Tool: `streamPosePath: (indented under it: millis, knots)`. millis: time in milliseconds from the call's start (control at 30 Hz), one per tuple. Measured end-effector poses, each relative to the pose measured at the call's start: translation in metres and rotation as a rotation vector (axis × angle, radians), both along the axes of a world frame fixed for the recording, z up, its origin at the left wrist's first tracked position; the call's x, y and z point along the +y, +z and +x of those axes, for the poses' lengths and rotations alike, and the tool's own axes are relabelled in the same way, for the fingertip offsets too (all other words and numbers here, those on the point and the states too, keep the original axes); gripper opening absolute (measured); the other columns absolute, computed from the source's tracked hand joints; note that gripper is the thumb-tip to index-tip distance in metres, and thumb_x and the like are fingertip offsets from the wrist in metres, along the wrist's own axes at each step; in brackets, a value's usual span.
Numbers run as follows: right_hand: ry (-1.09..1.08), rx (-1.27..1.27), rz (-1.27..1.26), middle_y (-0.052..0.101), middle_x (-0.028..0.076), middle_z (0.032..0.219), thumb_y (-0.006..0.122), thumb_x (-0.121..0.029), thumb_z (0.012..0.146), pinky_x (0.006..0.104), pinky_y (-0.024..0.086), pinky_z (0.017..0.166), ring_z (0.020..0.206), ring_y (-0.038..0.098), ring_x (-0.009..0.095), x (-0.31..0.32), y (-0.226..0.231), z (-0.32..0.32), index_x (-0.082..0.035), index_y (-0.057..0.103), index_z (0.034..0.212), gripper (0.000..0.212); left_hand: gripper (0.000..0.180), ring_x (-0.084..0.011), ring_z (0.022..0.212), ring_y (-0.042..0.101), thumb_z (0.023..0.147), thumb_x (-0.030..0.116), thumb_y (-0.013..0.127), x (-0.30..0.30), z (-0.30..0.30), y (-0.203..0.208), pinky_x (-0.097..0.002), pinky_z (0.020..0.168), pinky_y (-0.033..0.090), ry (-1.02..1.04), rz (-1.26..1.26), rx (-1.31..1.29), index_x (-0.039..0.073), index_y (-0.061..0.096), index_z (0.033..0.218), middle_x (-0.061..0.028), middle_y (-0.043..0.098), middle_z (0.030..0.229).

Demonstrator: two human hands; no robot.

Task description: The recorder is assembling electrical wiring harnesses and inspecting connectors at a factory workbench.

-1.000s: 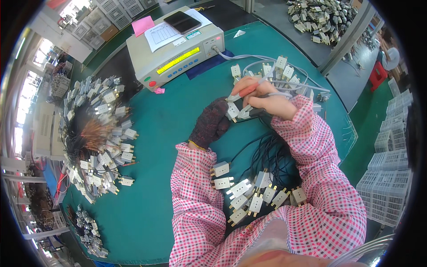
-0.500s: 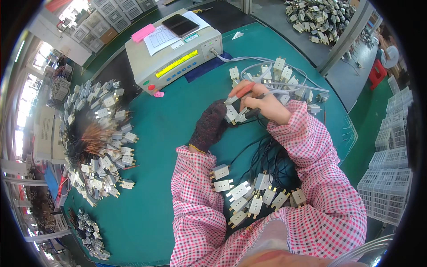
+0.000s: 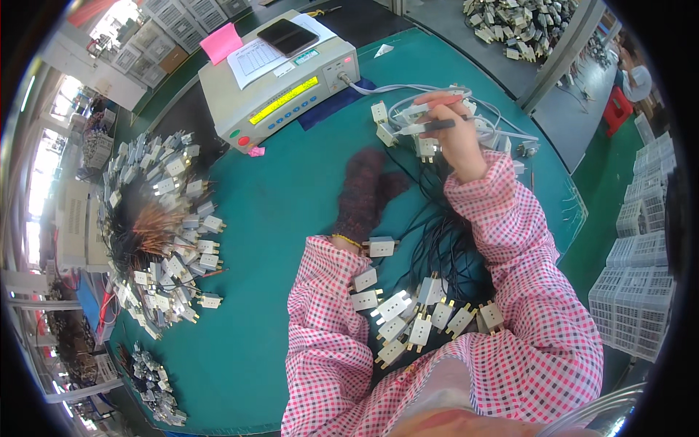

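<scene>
My left hand (image 3: 364,191), in a dark knitted glove, hovers over the green mat with its fingers stretched and thumb apart. It holds nothing. In my bare right hand (image 3: 460,142) are two test probes, a red-handled probe (image 3: 435,100) and a black-handled probe (image 3: 440,124), with pale tips pointing left. They are over several white plug blocks (image 3: 379,111) with brass prongs. By my left wrist lies another plug block (image 3: 381,247). More white blocks (image 3: 393,306) on black cables (image 3: 444,240) lie between my forearms.
A beige tester (image 3: 284,95) with a lit yellow display stands at the back, a phone (image 3: 288,38) and papers on top. Grey leads (image 3: 397,89) run from it. A large heap of corded plug blocks (image 3: 175,182) sits at left, a smaller heap (image 3: 149,386) nearer.
My left hand has let go of a plug block, which now lies by its wrist. My right hand has moved up and right with the probes. The pink notes on the tester have lifted.
</scene>
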State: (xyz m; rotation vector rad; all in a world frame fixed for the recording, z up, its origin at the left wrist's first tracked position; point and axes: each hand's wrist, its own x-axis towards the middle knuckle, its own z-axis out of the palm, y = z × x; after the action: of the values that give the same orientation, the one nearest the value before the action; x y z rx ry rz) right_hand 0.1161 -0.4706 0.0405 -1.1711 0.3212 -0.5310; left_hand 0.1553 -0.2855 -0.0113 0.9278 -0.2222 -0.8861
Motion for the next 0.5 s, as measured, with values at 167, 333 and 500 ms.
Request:
streamPosePath:
  millis: [167, 333, 500]
  knots:
    - [0.007, 0.013, -0.070, 0.062, 0.006, 0.095, 0.050, -0.010, 0.086, 0.0269, 0.050, 0.062, 0.076, 0.061, 0.014, 0.010, 0.001, 0.000, -0.003, 0.061, 0.101, 0.019, 0.054, -0.0287, 0.091, 0.062, 0.092, 0.027, 0.058, 0.002, 0.010, -0.016, -0.0441, 0.078, 0.053, 0.014, -0.050, -0.014, 0.015, 0.030, 0.138, -0.0064, 0.040, 0.135]
    - [0.009, -0.026, -0.102, 0.063, 0.007, 0.099, 0.050, -0.008, 0.086, 0.0278, 0.051, 0.064, 0.078, 0.061, 0.015, 0.013, -0.001, 0.000, -0.003, 0.061, 0.099, 0.018, 0.053, -0.0284, 0.094, 0.063, 0.093, 0.030, 0.056, 0.006, 0.014, -0.010, -0.0442, 0.079, 0.053, -0.046, -0.130, 0.054, 0.017, 0.034, 0.140, -0.0117, 0.040, 0.140]
    - [-0.039, -0.032, -0.394, 0.064, 0.006, 0.102, 0.052, -0.004, 0.084, 0.0283, 0.048, 0.076, 0.083, 0.060, 0.015, 0.019, -0.006, 0.001, -0.002, 0.061, 0.099, 0.017, 0.054, -0.0257, 0.092, 0.063, 0.093, 0.032, 0.056, 0.008, 0.013, 0.003, -0.0395, 0.075, 0.055, -0.196, -0.188, 0.126, 0.013, 0.035, 0.139, -0.0131, 0.044, 0.136]
